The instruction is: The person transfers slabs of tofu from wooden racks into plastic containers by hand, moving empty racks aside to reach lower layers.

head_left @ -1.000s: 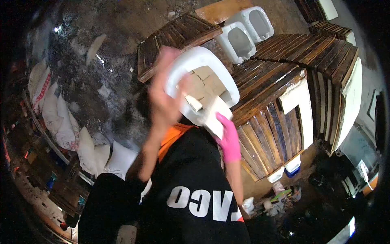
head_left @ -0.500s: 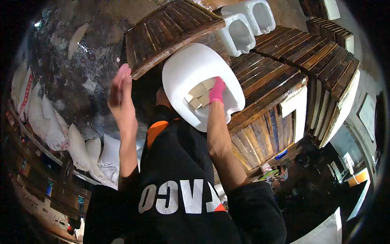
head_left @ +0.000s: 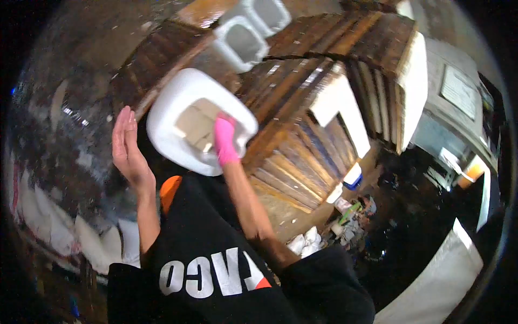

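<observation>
Gloved right hand (head_left: 224, 141) reaches into white container (head_left: 161, 120), at pale blocks (head_left: 195, 121), grip closure indeterminable; left hand (head_left: 131, 157) open, empty. Withdrawal would require rim clearance.

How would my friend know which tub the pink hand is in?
Find the big stack of wooden slats, then look just left of it for a large white tub. The right hand, all pink, reaches into it. Unlike the two pale tubs farther up the picture, it shows flat tan pieces inside.
</observation>
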A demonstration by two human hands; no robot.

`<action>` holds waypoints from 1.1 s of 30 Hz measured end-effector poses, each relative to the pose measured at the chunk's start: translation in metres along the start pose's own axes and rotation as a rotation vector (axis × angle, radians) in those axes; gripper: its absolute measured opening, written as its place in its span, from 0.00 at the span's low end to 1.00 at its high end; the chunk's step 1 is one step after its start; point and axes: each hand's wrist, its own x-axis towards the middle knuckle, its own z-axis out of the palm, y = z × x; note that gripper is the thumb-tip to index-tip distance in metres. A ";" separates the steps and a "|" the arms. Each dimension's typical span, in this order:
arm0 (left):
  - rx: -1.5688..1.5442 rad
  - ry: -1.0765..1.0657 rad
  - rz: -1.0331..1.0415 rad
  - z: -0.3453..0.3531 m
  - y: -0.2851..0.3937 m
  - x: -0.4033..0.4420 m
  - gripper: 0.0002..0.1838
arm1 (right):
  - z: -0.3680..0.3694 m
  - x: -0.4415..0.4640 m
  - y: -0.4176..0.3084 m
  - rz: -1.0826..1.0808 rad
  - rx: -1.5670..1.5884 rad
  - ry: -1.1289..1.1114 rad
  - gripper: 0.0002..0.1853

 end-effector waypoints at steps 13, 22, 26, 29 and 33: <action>0.555 -1.059 0.865 0.321 -0.149 -0.148 0.33 | -0.258 0.096 -0.157 -0.582 0.214 0.230 0.23; 0.771 -1.074 0.836 0.323 -0.140 -0.170 0.38 | -0.333 0.059 -0.203 -0.473 -0.240 -0.196 0.35; 0.415 -1.148 0.689 0.259 -0.064 -0.152 0.35 | -0.324 -0.008 -0.186 -0.515 -0.410 -0.050 0.38; -0.150 -0.898 0.398 0.169 0.002 -0.102 0.28 | -0.241 -0.081 -0.194 0.057 0.429 -0.164 0.22; -0.146 -0.420 0.227 0.051 0.055 0.000 0.23 | -0.114 -0.139 -0.147 0.072 -0.168 -0.477 0.23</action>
